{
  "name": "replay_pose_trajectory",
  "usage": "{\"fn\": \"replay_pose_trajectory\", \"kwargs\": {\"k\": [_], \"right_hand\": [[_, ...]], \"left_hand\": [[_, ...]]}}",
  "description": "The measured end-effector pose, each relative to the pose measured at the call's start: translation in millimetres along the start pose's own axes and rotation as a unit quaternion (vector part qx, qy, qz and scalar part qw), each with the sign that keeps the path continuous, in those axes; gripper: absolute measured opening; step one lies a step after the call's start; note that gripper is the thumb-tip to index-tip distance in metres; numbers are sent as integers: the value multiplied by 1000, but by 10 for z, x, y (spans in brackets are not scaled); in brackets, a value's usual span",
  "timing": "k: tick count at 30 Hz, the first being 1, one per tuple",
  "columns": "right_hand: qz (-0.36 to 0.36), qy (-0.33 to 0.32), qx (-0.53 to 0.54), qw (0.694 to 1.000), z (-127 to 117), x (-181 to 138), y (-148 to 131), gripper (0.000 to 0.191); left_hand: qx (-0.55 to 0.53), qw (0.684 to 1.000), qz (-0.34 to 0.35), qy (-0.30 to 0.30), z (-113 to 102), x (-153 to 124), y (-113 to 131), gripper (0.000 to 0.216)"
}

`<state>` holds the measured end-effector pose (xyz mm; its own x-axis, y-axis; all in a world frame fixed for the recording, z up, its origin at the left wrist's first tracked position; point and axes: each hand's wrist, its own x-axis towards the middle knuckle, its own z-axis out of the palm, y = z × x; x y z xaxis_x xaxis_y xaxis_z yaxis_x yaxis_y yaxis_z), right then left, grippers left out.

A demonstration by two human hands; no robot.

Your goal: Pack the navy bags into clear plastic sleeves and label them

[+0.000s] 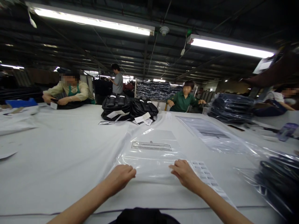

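Clear polybag (150, 152) lies flat on white table (58, 149), left hand (121, 178) curled at its near edge (pinching or not, cannot tell), right hand (184, 172) fingers together on it; even two-sided pressure should prevent wrinkles.

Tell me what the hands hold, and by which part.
The left hand and right hand each grip the clear plastic bag at its near edge, toward the corners.

Two forearms show bare right to the frame edge. The left hand (121, 177) and right hand (184, 174) are bare as well. Black cloth (142, 216) shows at the bottom, perhaps the person's top.
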<state>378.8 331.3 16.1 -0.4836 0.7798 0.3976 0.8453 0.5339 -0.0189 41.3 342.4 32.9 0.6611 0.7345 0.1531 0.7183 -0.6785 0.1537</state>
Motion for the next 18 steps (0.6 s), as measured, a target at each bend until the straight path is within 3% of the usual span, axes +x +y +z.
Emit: {"fn": "replay_pose_trajectory", "kwargs": {"k": [2,4,6,8,10,12,14,18], "right_hand": [[-58,-36,-34,997,-28,-201,-60,24],[-82,-58,-35,994,32,-407,-95,25],[-54,-65,-34,996,137,-562,-105,20],[17,-58,-27,998,224,-605,-92,17],[99,-30,-1,995,252,-516,-64,11],[163,-11,54,985,221,-333,-28,5],[198,-34,154,968,158,-138,16,12],[207,-112,299,925,49,67,120,26]], "left_hand": [[-26,997,28,-64,-3,-165,61,28],[-95,993,-12,-75,-27,-236,83,37],[-146,985,-83,-42,-28,-188,67,47],[-145,981,-104,-71,38,-38,23,55],[-102,982,-85,-136,167,172,-40,65],[-56,984,-86,-149,296,399,-125,65],[-40,985,-105,-132,361,595,-230,63],[-63,975,-115,-180,244,748,-443,80]]}}
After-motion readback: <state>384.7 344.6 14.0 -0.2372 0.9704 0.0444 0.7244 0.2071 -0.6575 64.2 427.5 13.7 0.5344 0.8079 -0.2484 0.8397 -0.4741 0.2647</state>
